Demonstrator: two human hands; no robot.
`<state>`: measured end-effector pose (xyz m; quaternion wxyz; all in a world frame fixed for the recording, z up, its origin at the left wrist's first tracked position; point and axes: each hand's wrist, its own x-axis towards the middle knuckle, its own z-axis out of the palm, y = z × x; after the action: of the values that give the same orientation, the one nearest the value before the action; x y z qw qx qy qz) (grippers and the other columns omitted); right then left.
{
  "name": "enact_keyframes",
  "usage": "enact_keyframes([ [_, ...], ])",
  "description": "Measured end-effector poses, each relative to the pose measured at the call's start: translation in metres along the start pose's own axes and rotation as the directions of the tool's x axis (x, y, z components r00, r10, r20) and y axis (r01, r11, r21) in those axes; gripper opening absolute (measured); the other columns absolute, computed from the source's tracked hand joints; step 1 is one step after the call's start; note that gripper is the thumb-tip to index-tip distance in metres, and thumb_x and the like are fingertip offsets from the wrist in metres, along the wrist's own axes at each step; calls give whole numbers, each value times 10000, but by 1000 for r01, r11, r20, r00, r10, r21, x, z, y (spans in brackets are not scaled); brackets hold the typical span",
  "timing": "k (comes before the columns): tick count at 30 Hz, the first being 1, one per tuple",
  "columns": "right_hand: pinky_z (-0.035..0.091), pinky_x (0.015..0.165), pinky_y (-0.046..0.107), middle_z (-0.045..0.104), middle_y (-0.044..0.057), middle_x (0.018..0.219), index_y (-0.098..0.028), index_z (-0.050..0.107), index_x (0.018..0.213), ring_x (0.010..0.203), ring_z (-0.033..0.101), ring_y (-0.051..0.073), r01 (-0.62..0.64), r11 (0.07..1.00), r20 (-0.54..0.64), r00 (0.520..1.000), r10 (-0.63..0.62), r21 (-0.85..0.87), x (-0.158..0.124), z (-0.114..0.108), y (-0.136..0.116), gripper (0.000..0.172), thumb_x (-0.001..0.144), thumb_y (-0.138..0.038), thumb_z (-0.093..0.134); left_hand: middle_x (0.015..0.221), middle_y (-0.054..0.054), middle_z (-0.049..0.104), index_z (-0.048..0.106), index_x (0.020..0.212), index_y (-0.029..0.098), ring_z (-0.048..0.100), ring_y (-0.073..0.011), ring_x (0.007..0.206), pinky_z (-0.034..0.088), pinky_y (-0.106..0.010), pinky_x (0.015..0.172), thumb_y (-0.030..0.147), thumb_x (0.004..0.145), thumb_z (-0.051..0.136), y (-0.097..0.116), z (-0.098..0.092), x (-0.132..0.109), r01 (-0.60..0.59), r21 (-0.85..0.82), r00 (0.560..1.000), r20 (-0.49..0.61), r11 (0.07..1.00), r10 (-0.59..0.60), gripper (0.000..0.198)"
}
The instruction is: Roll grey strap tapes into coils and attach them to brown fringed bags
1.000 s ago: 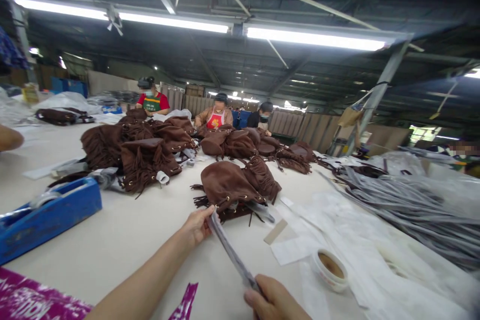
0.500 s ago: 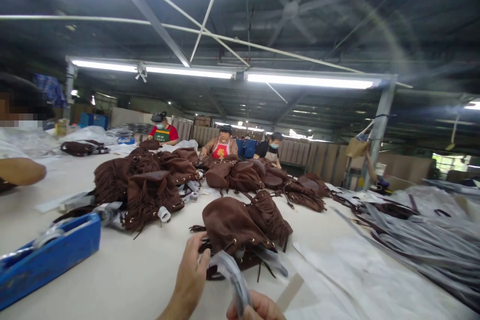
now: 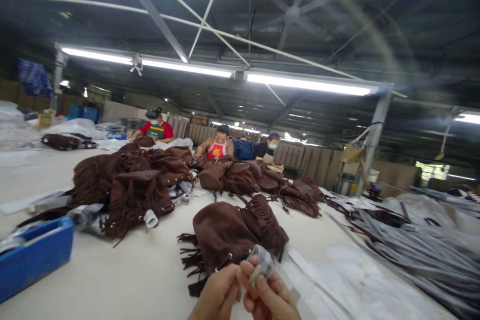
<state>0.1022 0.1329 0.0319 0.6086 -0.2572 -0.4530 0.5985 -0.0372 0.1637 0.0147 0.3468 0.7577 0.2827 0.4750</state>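
Observation:
A brown fringed drawstring bag [image 3: 221,232] with metal eyelets lies on its side on the white table, right in front of my hands. In my right hand [image 3: 272,297] is a strap wrapped in greyish clear plastic [image 3: 263,259], bunched up between thumb and fingers at the bag's near edge. My left hand [image 3: 221,290] is closed, its fingertips meeting the right hand's at the wrapped strap; what they pinch is hidden. The bag's fringe [image 3: 191,260] spreads on the table left of my hands.
More brown fringed bags [image 3: 140,190] are heaped across the table [image 3: 112,270]. A blue tape dispenser [image 3: 41,257] stands at left. Plastic-wrapped straps [image 3: 408,245] are piled at right, beside white sheets [image 3: 348,275]. Several co-workers, one in a red apron [image 3: 217,150], sit beyond the bags.
My left hand has left the bag's edge, moved right and closed beside my right hand. The wrapped strap has been raised and bunched. More fringe shows at the bag's left.

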Motion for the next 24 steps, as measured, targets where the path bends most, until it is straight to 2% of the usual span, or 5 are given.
enact_keyframes([
  [5, 379, 365, 212, 750, 139, 954, -186, 697, 1059, 471, 563, 130, 193, 894, -65, 969, -239, -405, 15, -15, 15, 466, 761, -544, 706, 593, -27, 510, 471, 641, 196, 458, -148, 559, 352, -259, 573, 729, 842, 380, 5, -2, 0, 165, -111, 984, 84, 980, -156, 577],
  [10, 547, 671, 317, 763, 103, 830, -246, 725, 1074, 689, 693, 226, 448, 309, 325, 868, -377, -839, 18, -35, 26, 414, 955, -490, 413, 531, -11, 524, 559, 686, 170, 437, -120, 456, 328, -235, 485, 710, 760, 536, 6, 1, 4, 354, -415, 933, 214, 838, -288, 545],
  [14, 538, 809, 293, 748, 93, 1048, -252, 655, 1196, 940, 699, 204, 694, -151, 695, 629, -349, -704, 21, -38, 16, 359, 1012, -300, 350, 594, -67, 599, 629, 616, 115, 502, -123, 493, 392, -233, 518, 400, 719, 640, 10, -5, 5, 488, -534, 872, 342, 690, -352, 303],
  [17, 472, 951, 271, 711, 103, 1153, -145, 598, 1251, 1060, 653, 163, 788, -360, 863, 420, -279, -500, 27, -34, 5, 378, 1023, -217, 304, 668, -138, 651, 682, 687, 41, 575, -162, 558, 444, -249, 567, 306, 628, 585, 2, -11, 4, 570, -629, 822, 432, 530, -371, 289],
  [24, 91, 1205, 334, 690, 53, 1203, -116, 568, 1280, 1146, 585, 135, 741, -498, 891, 406, -202, -450, 26, -37, 8, 413, 1027, -188, 248, 649, -127, 637, 672, 678, 43, 582, -166, 531, 460, -243, 553, 371, 643, 504, -26, -9, 4, 746, -590, 658, 577, 311, -483, 370],
])
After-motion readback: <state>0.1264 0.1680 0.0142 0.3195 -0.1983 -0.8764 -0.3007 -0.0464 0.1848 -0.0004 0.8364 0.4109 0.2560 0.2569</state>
